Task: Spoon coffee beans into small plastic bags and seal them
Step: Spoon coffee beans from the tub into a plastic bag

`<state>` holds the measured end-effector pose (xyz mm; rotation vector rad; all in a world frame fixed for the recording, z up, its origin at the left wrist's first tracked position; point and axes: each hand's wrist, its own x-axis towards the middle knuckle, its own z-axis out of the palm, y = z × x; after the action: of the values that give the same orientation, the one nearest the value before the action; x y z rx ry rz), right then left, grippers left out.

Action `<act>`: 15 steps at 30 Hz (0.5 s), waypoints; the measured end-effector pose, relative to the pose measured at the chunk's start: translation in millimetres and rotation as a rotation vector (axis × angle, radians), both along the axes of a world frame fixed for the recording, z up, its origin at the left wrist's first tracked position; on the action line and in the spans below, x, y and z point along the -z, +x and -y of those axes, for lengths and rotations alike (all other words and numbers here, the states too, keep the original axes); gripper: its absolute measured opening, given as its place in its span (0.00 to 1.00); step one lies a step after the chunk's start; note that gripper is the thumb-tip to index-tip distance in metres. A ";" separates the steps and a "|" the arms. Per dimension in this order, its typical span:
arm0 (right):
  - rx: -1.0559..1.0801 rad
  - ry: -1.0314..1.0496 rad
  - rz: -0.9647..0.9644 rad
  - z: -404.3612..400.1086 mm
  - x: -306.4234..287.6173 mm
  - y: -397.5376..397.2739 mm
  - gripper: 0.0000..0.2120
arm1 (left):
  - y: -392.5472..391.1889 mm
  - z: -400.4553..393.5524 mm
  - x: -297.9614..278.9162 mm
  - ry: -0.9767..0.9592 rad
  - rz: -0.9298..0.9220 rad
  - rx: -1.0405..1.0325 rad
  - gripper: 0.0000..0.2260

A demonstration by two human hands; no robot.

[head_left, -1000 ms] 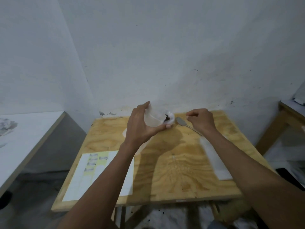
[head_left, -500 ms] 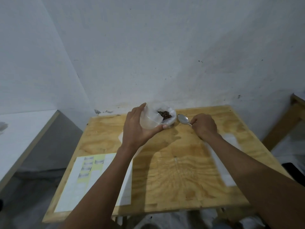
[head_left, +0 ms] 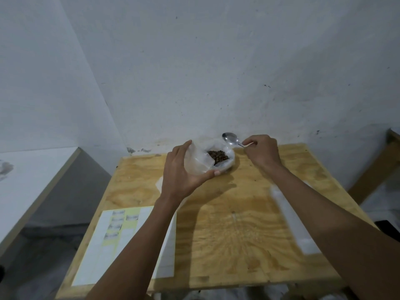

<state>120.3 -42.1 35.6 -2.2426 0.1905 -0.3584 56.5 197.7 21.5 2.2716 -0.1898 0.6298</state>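
The left hand (head_left: 184, 172) holds a bag (head_left: 207, 161) of beans (head_left: 218, 157) just above the far edge of the wooden surface (head_left: 227, 213), close to the wall (head_left: 216, 72). Its grip is clamped on the bag: thumb under the near side, fingers curled round the far side, with the mouth tipped toward the right. The right hand (head_left: 262, 153) has its grip pinched together on the handle of a spoon (head_left: 231, 139), whose empty bowl hangs just above and behind the open mouth of the bag, not touching the beans.

The step in hand looks like the scoop itself, with the spoon about to dip in.

The risks come mostly from the bag. It is thin, soft plastic held on two sides only, so a firm push with the spoon could fold the rim inward or tip it further and send beans over the lip onto the surface. A squeeze from the left hand would narrow the mouth and make the spoon catch. A heaped spoon would shed beans on the way out.

A pale strip (head_left: 292, 217) lies at the right of the surface and a sheet (head_left: 121, 241) with labels at the left; whether small bags are among them I cannot tell.
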 end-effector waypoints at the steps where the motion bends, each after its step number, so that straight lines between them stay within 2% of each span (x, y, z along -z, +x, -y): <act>1: -0.044 -0.037 -0.013 -4.7 -4.6 1.0 0.11 | 0.2 -1.0 0.9 -0.002 -0.010 0.003 0.52; 5: -0.185 -0.250 -0.078 -22.1 -14.6 2.9 0.12 | 0.8 -4.8 4.8 0.017 -0.037 0.007 0.53; 7: -0.203 -0.424 -0.102 -25.1 -14.0 2.3 0.11 | 0.8 -6.5 7.5 0.024 -0.039 0.003 0.52; 9: -0.202 -0.505 -0.122 -26.4 -11.6 0.2 0.11 | 1.3 -7.0 10.2 0.039 -0.039 -0.007 0.51; 12: -0.195 -0.534 -0.169 -30.4 -7.2 -2.7 0.12 | 3.6 -5.6 13.8 0.069 -0.061 0.002 0.51; 15: -0.192 -0.456 -0.251 -35.0 -5.8 -2.6 0.10 | 5.4 -1.3 14.1 0.088 -0.076 0.043 0.51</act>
<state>117.6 -7.1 41.4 -2.7290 0.0220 -0.0121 61.9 199.0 7.4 2.3648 -0.2333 0.5213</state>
